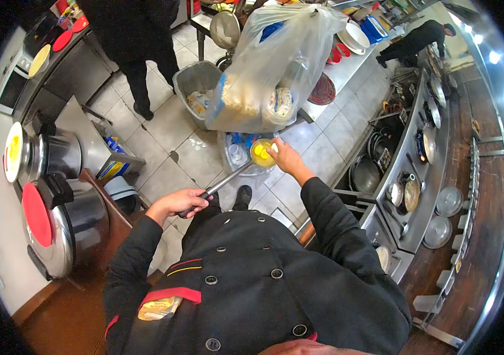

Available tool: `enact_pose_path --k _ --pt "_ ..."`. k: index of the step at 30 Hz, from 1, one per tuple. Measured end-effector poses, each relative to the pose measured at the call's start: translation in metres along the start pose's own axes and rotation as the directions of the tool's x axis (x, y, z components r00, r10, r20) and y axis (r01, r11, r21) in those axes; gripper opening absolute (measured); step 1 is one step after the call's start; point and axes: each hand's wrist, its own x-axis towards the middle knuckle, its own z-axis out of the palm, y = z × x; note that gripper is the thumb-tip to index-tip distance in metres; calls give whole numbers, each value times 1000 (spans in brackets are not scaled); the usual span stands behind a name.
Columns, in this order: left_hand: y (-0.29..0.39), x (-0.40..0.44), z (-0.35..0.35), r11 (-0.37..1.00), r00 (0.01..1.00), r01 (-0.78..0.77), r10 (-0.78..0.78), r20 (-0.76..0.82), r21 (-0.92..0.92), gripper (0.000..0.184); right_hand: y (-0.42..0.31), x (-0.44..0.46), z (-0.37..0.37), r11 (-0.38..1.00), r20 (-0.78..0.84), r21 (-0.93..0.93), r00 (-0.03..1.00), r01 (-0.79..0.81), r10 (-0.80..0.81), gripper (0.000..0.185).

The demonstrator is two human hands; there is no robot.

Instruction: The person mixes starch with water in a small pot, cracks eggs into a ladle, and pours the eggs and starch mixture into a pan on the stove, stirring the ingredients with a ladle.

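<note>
My left hand (185, 202) is wrapped round the black handle of a ladle (228, 179), whose metal shaft slants up and away from me. At its far end is a round bowl (261, 152) with bright yellow contents. Fingers closed, my right hand (285, 155) holds a small white object (274, 147) at the bowl's right edge; too little of it shows to name it. Beneath the bowl, on the floor, stands a clear-lined bin (249, 168) with blue and clear waste in it.
A large translucent bag (263, 65) bulges beyond the bowl, beside a grey bin (189, 94). Large steel pots (89, 222) stand at left. A steel counter with pans (417, 201) runs along the right. One person (139, 47) stands ahead left, another (420, 40) far right.
</note>
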Motion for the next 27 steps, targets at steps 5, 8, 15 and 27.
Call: enact_pose_path --k 5,8,15,27 --pt "0 -4 -18 1000 1000 1 -1 3 20 33 -2 1 6 999 -63 36 997 -32 34 40" --pt "0 -8 -23 998 1000 15 -14 -15 57 32 5 6 11 999 -105 35 994 -35 38 48" --pt "-21 -13 -39 995 998 35 -29 -60 94 29 17 11 -9 985 -83 -83 986 -151 144 84" --pt "-24 -28 26 998 974 68 -67 -215 -3 47 185 159 -176 952 -450 185 841 -243 302 51"
